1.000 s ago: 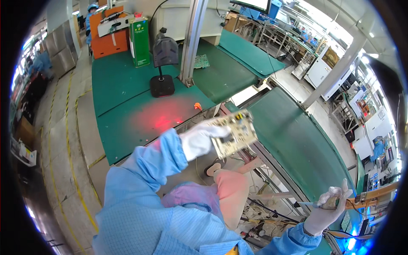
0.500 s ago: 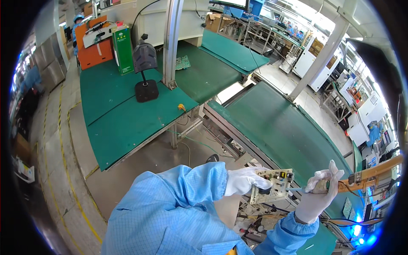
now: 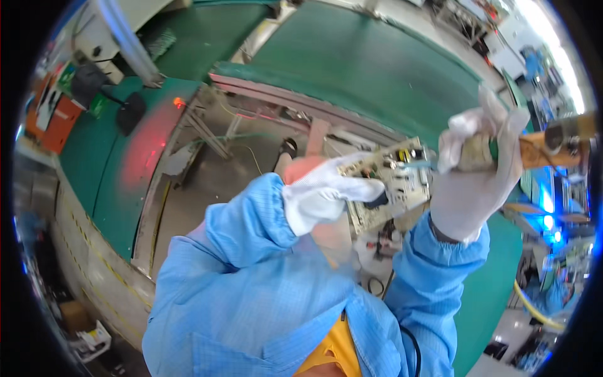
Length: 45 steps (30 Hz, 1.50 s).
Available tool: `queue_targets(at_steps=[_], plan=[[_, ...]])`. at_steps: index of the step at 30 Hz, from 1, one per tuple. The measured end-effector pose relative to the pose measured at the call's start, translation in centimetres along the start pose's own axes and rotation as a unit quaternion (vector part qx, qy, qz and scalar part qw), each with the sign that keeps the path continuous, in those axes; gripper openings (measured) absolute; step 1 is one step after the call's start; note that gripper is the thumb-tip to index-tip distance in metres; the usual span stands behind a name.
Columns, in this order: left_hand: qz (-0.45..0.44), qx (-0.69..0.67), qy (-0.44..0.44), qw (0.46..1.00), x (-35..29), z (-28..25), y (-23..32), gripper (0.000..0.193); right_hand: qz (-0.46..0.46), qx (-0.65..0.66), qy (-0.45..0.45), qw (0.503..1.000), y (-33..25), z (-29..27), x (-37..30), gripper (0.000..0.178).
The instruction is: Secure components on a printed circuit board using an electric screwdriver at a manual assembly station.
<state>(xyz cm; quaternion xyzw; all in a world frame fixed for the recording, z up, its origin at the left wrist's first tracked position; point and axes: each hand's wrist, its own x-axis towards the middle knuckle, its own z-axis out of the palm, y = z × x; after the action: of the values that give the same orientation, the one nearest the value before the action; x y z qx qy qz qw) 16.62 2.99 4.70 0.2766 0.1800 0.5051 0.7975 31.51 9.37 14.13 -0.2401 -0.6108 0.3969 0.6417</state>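
A green bench stands beside yellow-striped flooring.

Left hand aslant, right hand upright, both gloved and in grip

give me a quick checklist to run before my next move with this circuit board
1. Circuit board gripped by the left hand: ok, held at its left side.
2. Right hand holding the beige piece: ok, fingers curled about it.
3. White gloves worn on both hands: ok.
4. Pale blue stick clear of the board: cannot tell, it overlaps the board's upper right corner in this view.
5. Underside of the board undamaged: cannot tell, it faces away.
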Motion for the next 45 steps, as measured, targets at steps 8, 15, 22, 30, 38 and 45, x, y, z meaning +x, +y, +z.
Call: queue_targets(at_steps=[8, 15, 22, 30, 38, 45], plan=[[0.042, 0.191, 0.031, 0.98, -1.0, 0.5, -0.6, 0.058, -0.217, -0.133, -0.04, 0.966, 1.8, -1.2, 0.1, 0.031], [0.046, 0.153, 0.031, 0.987, -1.3, 1.0, -0.7, 0.063, -0.262, -0.178, -0.04, 0.948, 2.1, -1.5, 0.0, 0.033], [-0.031, 0.106, 0.061, 0.992, -1.0, 0.9, -0.5, 0.068, -0.271, -0.172, -0.048, 0.946, 2.5, -1.8, 0.0, 0.032], [-0.023, 0.143, 0.026, 0.989, -1.3, 0.1, -0.6, 0.068, -0.33, -0.192, -0.043, 0.923, 2.8, -2.2, 0.5, 0.029], [0.028, 0.115, -0.015, 0.993, -1.3, -2.5, -1.7, 0.056, -0.422, -0.244, -0.021, 0.873, 3.0, -2.9, 0.9, 0.04], [0.091, 0.24, 0.021, 0.966, -3.0, -2.7, -1.9, 0.041, -0.366, -0.238, -0.07, 0.897, 2.0, -3.0, 0.8, 0.059]])
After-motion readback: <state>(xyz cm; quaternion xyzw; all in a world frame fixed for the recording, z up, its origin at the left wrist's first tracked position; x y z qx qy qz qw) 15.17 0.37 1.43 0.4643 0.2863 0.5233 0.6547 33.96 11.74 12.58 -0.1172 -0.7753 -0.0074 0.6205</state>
